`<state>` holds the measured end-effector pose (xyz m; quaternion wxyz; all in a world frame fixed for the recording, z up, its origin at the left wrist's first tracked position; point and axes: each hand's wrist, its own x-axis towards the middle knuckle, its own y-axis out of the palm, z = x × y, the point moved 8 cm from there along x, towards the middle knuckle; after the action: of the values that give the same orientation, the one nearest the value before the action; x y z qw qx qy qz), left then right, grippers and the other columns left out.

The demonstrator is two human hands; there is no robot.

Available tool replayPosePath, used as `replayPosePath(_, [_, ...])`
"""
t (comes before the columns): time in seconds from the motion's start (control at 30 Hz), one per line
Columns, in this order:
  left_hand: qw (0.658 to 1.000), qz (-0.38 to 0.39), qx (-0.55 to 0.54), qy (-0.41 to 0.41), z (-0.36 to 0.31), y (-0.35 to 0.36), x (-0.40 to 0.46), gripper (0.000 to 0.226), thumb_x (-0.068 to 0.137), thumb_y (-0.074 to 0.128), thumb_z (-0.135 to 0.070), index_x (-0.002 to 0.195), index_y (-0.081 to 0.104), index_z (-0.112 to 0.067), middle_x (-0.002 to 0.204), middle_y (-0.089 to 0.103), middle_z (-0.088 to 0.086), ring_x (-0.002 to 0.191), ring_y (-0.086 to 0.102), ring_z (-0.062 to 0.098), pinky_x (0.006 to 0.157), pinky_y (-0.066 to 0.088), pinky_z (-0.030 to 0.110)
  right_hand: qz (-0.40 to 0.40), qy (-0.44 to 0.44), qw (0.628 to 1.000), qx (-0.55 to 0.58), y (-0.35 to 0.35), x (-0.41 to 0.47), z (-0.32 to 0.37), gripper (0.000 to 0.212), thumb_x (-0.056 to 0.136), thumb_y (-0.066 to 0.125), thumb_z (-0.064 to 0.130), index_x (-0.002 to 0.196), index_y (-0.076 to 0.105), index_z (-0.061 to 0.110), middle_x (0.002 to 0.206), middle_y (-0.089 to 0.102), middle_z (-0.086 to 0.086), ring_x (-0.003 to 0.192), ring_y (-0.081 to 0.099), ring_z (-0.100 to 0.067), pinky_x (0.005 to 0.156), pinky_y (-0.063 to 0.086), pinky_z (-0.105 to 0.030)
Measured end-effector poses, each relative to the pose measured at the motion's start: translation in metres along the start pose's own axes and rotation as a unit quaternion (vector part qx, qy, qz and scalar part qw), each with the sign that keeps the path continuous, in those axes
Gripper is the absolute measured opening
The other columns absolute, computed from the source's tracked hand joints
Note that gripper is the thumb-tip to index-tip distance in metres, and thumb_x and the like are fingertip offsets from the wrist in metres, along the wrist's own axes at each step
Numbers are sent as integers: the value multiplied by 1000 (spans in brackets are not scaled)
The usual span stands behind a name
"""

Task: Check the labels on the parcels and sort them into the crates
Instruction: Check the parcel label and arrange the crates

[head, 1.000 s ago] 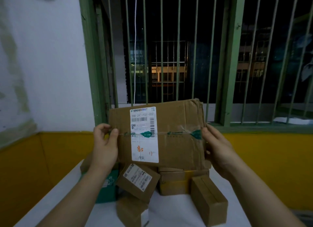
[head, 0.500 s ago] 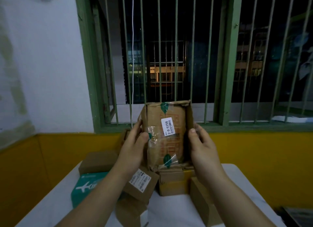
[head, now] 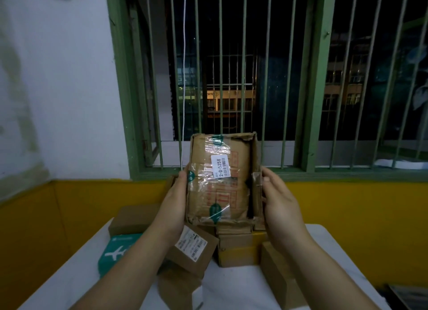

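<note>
Both hands, the left hand (head: 172, 201) and right hand (head: 281, 202), are gripping a taped parcel (head: 220, 180) upright between them, its sticker (head: 221, 165) facing the person for reading, above other boxes (head: 192, 249) on the surface (head: 69, 284).

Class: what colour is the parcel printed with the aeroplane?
Teal green parcel, white aeroplane; head view.

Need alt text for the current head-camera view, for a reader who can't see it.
Two hands, left hand and right hand, hold a worn, taped cardboard parcel upright before a barred window, its small white label reading 2-0-5258. Below, more cardboard boxes and a teal box lie on a white table.
</note>
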<state>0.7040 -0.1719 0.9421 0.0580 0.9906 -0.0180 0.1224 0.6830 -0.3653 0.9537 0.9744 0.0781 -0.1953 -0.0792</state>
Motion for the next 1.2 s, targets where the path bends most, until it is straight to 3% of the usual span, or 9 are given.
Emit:
replayPosePath(0.27, [1000,16,18,14,-5,1,-5,50,97,29,-53,125,60,-25,104,74,-2,97,70,13,80,52,32,21,11,1000,-2,5,2,-6,27,101,48,24,122,60,37,118,67,5,107,66,-15,83,59,-39])
replayPosePath(0.4, [997,55,-22,45,-8,2,-6,80,76,53,-74,139,47,-25,121,68,3,110,65,22,87,56,40,29,9,1000,0,6,4,-6,30,101,49,18,124,60,33,116,68,4,105,66,-14,80,60,-36])
replayPosePath(0.6, [984,100,-130,68,-13,-1,-5,72,57,73,-35,125,57,-20,108,71,12,95,70,28,68,59,35,46,-10,998,-49,3,12,-9,29,91,61,26,113,55,43,117,60,15,114,58,-10,87,55,-31])
replayPosePath(0.67, [977,103,-169,74,-16,-7,-5,62,53,80,-40,111,69,-21,104,71,13,92,70,28,68,59,39,66,19,994,-80,4,12,-14,56,78,64,48,130,45,38,121,51,20,110,53,-5,85,51,-23])
replayPosePath(0.77, [981,91,-158,72,-16,-12,-3,46,70,68,-38,112,70,-20,109,69,17,100,66,35,79,57,49,83,73,990,-85,1,15,-28,107,54,60,70,150,28,33,143,45,5,118,48,-13,100,46,-41])
replayPosePath(0.83, [983,106,-134,69,-16,-10,-5,67,65,78,-48,123,63,-18,116,66,20,105,63,40,85,52,56,96,79,989,-76,2,13,-30,106,55,58,69,150,29,34,145,46,3,114,50,-13,96,48,-40])
replayPosePath(0.97, [984,109,-137,41,-16,-10,-7,101,40,94,-42,129,51,-22,115,67,19,95,69,36,67,60,43,100,76,989,-83,3,10,-35,87,66,51,63,148,32,39,132,46,12,112,49,-8,88,46,-30])
replayPosePath(1.1, [978,82,-179,64,-21,-23,-5,89,52,89,-38,130,52,-17,112,68,21,93,70,35,67,59,43,63,23,987,-143,-7,17,-39,35,90,54,52,121,42,64,139,47,15,129,45,-11,106,44,-46])
replayPosePath(1.2, [972,71,-208,83,-25,-30,-8,52,75,67,-29,125,56,-16,105,71,17,89,71,30,65,60,40,16,19,986,-164,-21,17,-38,72,69,70,67,133,44,48,140,49,4,125,50,-17,103,46,-48])
